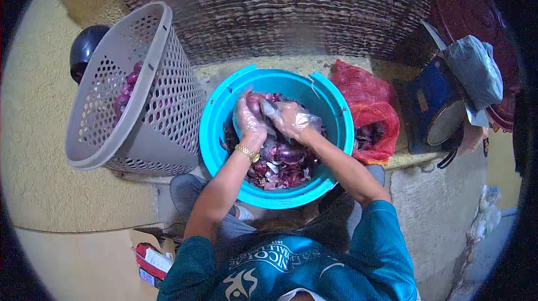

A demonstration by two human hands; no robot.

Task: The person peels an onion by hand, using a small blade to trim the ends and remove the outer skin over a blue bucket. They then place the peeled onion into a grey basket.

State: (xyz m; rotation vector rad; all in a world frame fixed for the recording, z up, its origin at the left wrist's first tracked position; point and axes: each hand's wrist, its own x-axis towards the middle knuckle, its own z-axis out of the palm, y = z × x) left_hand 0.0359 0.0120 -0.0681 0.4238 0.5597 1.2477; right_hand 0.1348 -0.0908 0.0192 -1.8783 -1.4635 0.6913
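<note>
Both my hands wear clear plastic gloves and are held over a turquoise tub (208, 143). A red onion (255, 102) sits in my left hand (250, 120), whose fingers are wrapped round it. Close against the onion, on its right side, is my right hand (292, 120) with its fingers curled. Whatever the right fingers pinch, if anything, is hidden by the hand and the glove's glare. Below the hands, more red onions (288, 154) lie in the tub among loose purple skins (274, 179).
At the left stands a tall grey perforated basket (178, 85) with several red onions (128, 89) inside. An opened red mesh sack (367, 96) leans right of the tub. Beyond it are a blue weighing scale (428, 105) with a grey plastic-wrapped bundle (475, 71) on top.
</note>
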